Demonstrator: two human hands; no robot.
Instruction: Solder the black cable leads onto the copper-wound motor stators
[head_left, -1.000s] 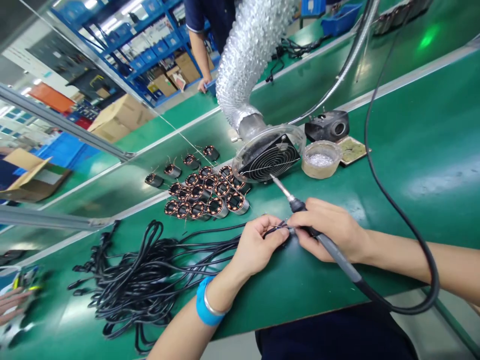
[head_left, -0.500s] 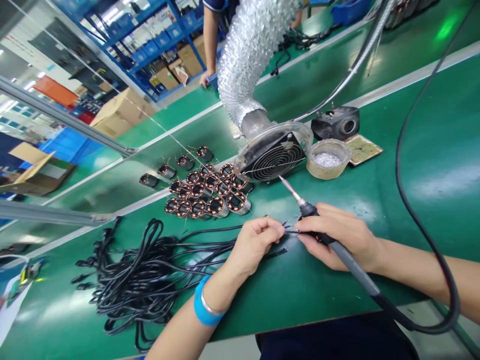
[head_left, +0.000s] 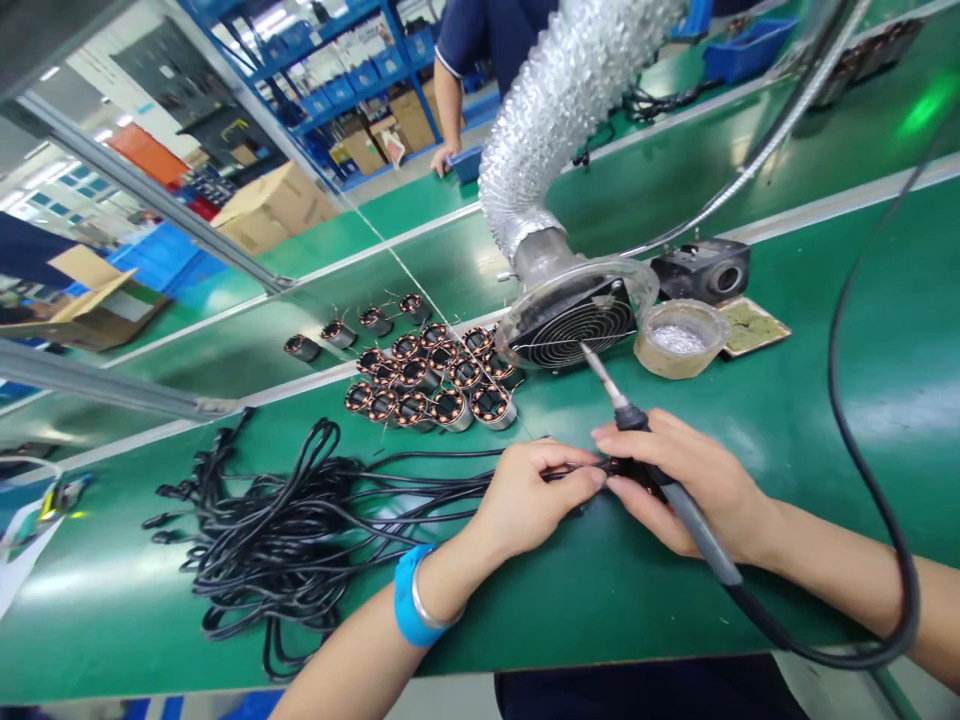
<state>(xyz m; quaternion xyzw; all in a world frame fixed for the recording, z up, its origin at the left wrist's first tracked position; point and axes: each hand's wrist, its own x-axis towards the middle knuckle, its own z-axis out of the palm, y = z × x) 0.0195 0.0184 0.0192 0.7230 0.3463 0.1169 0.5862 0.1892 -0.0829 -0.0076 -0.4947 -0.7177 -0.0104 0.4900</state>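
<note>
My right hand (head_left: 701, 485) is closed round the soldering iron (head_left: 699, 532), its tip pointing up and away, just in front of a black fan grille (head_left: 581, 330). Thumb and fingertips of my left hand (head_left: 529, 495) pinch the end of a black cable, close against the right fingertips. Something dark with a few coppery spots lies under the right fingers, mostly hidden. More black cables (head_left: 281, 540) sprawl in a tangled heap to the left, their ends running under my left hand. Copper-wound stators (head_left: 450, 410) stand grouped beyond the hands.
A foil exhaust duct (head_left: 540, 150) rises from the fan. Right of it are a round tub (head_left: 679, 345) of silvery bits, a soldering iron holder (head_left: 705, 268) and a flat yellowish pad (head_left: 757, 328). The iron's cord loops on the right. A person's hand (head_left: 444, 160) rests across the bench.
My hands have come together, the left fingers moving right with the cable end until they meet the right fingertips. The iron stays in my right hand. The view has shifted slightly.
</note>
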